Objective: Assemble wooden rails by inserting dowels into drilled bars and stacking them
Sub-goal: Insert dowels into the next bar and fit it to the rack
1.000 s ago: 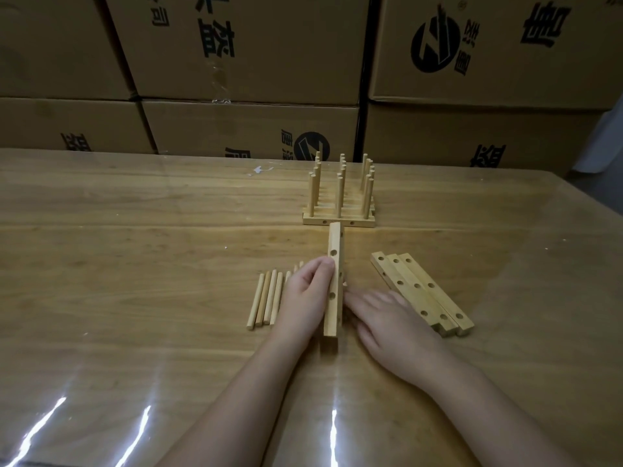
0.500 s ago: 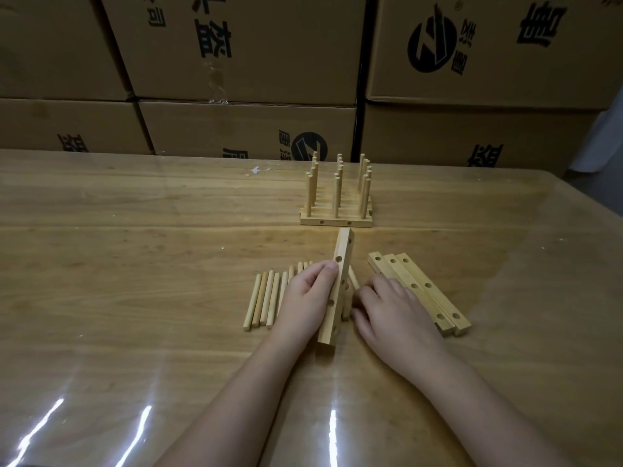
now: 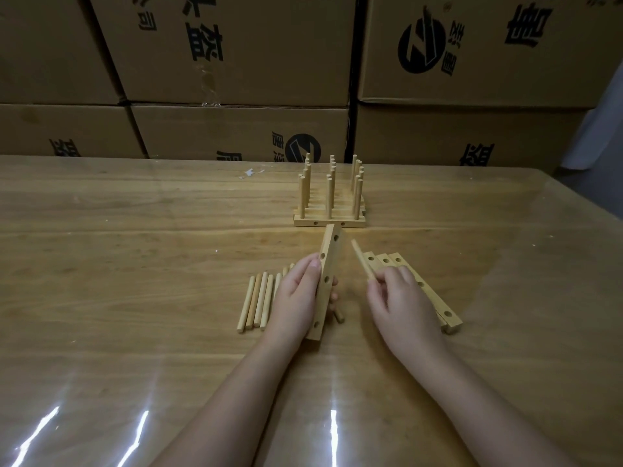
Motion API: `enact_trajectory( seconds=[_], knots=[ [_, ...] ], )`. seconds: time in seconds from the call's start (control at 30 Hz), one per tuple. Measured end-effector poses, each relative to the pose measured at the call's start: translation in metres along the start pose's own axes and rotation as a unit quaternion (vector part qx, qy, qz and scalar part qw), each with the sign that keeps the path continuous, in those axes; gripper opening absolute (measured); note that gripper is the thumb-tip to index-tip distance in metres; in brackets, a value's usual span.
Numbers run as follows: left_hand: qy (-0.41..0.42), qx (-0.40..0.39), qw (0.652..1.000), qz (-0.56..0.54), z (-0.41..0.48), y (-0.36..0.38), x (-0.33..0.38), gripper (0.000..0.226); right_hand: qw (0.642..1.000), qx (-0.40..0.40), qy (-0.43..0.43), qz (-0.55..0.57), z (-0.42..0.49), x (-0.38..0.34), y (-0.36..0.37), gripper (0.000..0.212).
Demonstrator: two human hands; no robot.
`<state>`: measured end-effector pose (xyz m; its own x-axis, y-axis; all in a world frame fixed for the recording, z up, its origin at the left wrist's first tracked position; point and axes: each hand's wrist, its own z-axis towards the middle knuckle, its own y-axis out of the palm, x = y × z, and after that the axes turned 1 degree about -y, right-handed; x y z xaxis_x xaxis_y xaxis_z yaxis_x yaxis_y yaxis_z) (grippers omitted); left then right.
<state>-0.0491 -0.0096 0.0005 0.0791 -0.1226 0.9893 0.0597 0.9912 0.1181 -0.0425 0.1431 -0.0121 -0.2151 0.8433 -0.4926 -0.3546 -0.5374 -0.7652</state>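
Your left hand point(image 3: 296, 298) grips the drilled bar point(image 3: 325, 284) at mid-length, tilted above the tabletop point(image 3: 135, 264). Your right hand point(image 3: 401, 298) pinches a dowel point(image 3: 361, 261) at 3 o'clock of it. Turn the holes twd the dowel, aim straight, no angle, then push.

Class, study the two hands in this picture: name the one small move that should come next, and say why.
Probably the right hand should bring its dowel across to an empty hole in the drilled bar and push it in. The left hand holds that bar tilted up, its visible holes empty, while the dowel's tip is apart from it.
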Motion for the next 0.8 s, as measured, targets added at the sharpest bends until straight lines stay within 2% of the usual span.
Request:
enact_trajectory(
  seconds=[0.1, 0.17, 0.4, 0.67, 0.8],
  knots=[
    [0.011, 0.018, 1.0, 0.003, 0.002, 0.0, -0.002, 0.024, 0.992, 0.012, 0.004, 0.122, 0.002, 0.003, -0.002, 0.013],
    [0.018, 0.016, 1.0, 0.012, 0.002, 0.0, -0.003, 0.024, 0.989, 0.016, -0.016, 0.149, 0.001, 0.001, -0.004, 0.012],
    [0.034, 0.0, 0.998, 0.05, 0.001, -0.001, -0.005, 0.027, 0.99, 0.024, -0.068, 0.122, -0.001, -0.003, -0.006, 0.019],
    [0.021, 0.013, 0.999, 0.046, 0.003, -0.001, -0.006, 0.024, 0.991, 0.053, -0.055, 0.112, 0.002, 0.001, -0.006, 0.027],
    [0.035, 0.016, 0.997, 0.071, 0.0, -0.001, -0.005, 0.025, 0.992, 0.078, -0.073, 0.064, 0.004, 0.001, -0.011, 0.028]
  ],
)
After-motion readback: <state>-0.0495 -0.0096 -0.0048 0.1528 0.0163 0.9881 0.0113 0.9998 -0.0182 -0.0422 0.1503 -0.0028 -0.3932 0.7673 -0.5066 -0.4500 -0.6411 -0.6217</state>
